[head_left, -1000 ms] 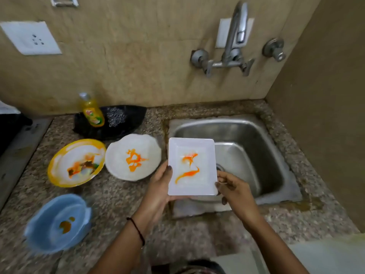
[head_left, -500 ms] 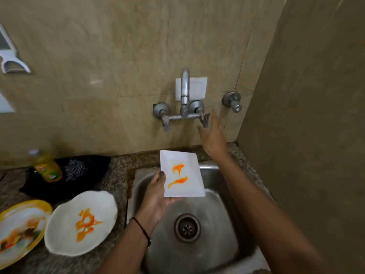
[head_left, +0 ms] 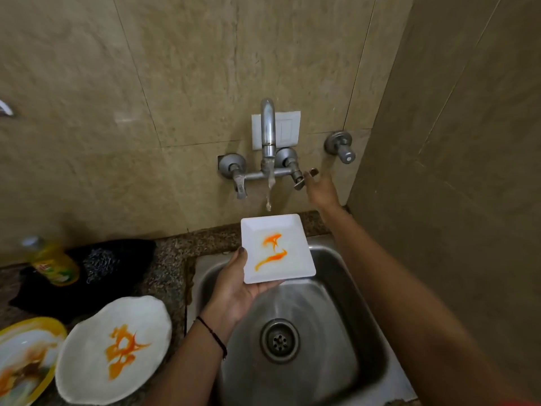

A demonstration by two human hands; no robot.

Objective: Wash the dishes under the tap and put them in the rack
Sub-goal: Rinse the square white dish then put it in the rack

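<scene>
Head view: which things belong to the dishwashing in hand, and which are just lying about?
In use: square white plate in left hand; right hand at the tap handle; running tap; sink; round white plate and yellow-rimmed plate, stained, waiting.
Lying about: soap bottle, steel scrubber, wall valve, switch plate.

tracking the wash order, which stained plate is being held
The square white plate, held by the left hand over the sink; the round white plate and yellow-rimmed plate lie on the counter.

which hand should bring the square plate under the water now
Left. The left hand grips the square plate over the sink, close to the water stream; the right hand is up at the tap handle, holding nothing.
</scene>
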